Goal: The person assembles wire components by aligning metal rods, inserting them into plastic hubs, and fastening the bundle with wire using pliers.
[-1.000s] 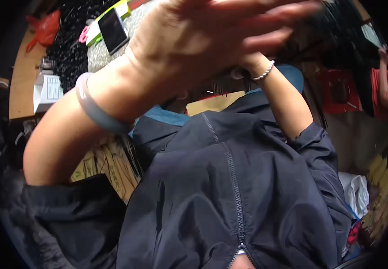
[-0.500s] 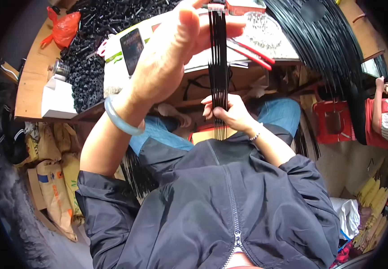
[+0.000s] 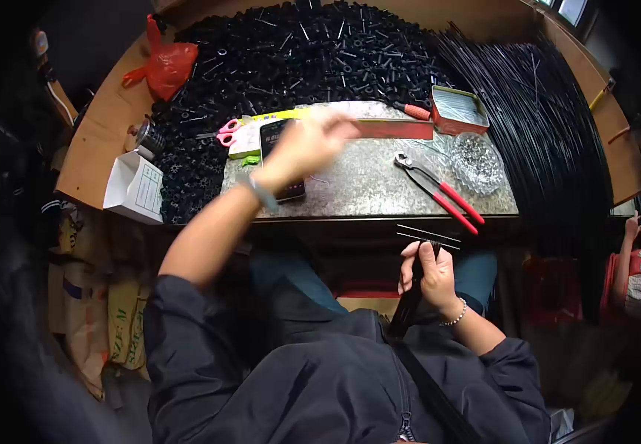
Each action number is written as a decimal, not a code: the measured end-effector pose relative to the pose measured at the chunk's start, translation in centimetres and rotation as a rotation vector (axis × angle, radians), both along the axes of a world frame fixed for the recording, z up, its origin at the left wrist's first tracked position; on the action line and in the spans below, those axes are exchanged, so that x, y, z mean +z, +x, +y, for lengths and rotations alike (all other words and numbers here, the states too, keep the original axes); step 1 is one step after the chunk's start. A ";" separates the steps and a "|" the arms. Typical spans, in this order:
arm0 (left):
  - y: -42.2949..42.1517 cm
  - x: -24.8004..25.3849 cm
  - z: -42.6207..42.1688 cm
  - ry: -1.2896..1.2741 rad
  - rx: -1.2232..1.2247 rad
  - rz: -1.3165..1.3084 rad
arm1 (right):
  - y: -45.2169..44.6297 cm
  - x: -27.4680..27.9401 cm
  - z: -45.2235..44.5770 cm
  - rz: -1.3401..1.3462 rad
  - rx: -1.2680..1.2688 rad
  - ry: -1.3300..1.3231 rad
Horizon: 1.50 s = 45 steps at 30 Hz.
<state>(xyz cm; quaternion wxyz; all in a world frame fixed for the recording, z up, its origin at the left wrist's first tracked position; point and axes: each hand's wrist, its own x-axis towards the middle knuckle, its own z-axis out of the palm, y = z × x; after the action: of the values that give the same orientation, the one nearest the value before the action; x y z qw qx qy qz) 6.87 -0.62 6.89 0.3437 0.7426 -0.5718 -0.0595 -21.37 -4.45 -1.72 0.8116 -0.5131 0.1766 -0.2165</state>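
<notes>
My left hand (image 3: 313,148) is above the phone (image 3: 283,159), blurred by motion. Whether its fingers are apart or hold anything does not show. Near the table's front edge, my right hand (image 3: 433,277) is closed around a bundle of thin black strands (image 3: 406,314), which trails down over my lap and jacket. A couple of fine, thin rods (image 3: 430,237) stick out sideways above the right thumb. Beyond that hand, red-handled pliers (image 3: 443,194) lie on the worktop (image 3: 357,185), jaws pointing away.
A pile of black tubular parts (image 3: 291,55) covers the back. At right lie long black strands (image 3: 539,111), a red tin (image 3: 460,111) of thin pieces and a glass dish (image 3: 476,164). Pink scissors (image 3: 229,133), a white box (image 3: 135,187) and a red bag (image 3: 169,66) sit left.
My left hand has drawn away from the strands toward the phone. My right hand keeps the bundle, now tilted over my lap instead of stretched upright. The view has tipped up toward the table.
</notes>
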 end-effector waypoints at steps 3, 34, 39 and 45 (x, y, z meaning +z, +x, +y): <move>10.3 -2.8 -2.9 0.178 0.445 -0.490 | 0.2 -0.2 -0.1 0.006 -0.023 -0.002; 13.0 -5.5 -13.4 0.178 0.287 -0.607 | 0.8 -0.3 -1.3 0.053 -0.072 -0.018; 11.2 -5.2 -12.9 0.080 0.402 -0.467 | 0.0 0.3 -1.3 0.065 -0.053 -0.078; 2.5 -1.3 -6.6 -0.319 -0.065 0.894 | -1.1 0.8 0.8 0.112 -0.018 -0.156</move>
<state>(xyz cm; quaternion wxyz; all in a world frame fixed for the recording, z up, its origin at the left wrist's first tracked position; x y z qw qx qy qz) 9.39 -7.26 5.57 0.6638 0.5637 -0.3930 -0.2953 -22.42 -3.60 -0.96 0.7562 -0.5843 0.2087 -0.2078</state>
